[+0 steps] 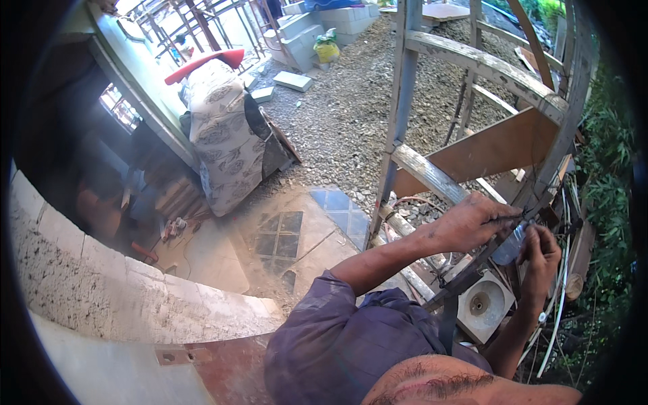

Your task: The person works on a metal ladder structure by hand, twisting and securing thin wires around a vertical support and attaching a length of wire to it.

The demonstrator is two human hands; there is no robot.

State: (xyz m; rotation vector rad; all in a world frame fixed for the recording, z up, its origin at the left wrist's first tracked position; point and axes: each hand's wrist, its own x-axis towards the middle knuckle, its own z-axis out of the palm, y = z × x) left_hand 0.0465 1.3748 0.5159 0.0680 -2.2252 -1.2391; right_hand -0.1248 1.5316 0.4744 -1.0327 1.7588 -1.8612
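Observation:
My left hand (472, 219) reaches across to the right, its fingers pinched together by the wooden frame; a thin dark bit shows at the fingertips, too small to name. Beside it is a shiny bluish-grey piece (511, 248), perhaps thin sheet. My right hand (542, 250) is raised at its right edge, thumb and fingers closed against it. Both hands are close together at a dark sloping bar (469, 277) of the frame. Below them sits a pale square piece (466, 317) with a round hollow and a small hole in its middle.
A weathered timber frame (403, 81) with a brown board (489, 148) stands ahead. Plants (607, 202) and pale cables (562, 297) are at right. A rough block wall (101, 270) curves at left. Farther off are a patterned covered stack (226, 135), gravel (344, 101) and concrete blocks (297, 40).

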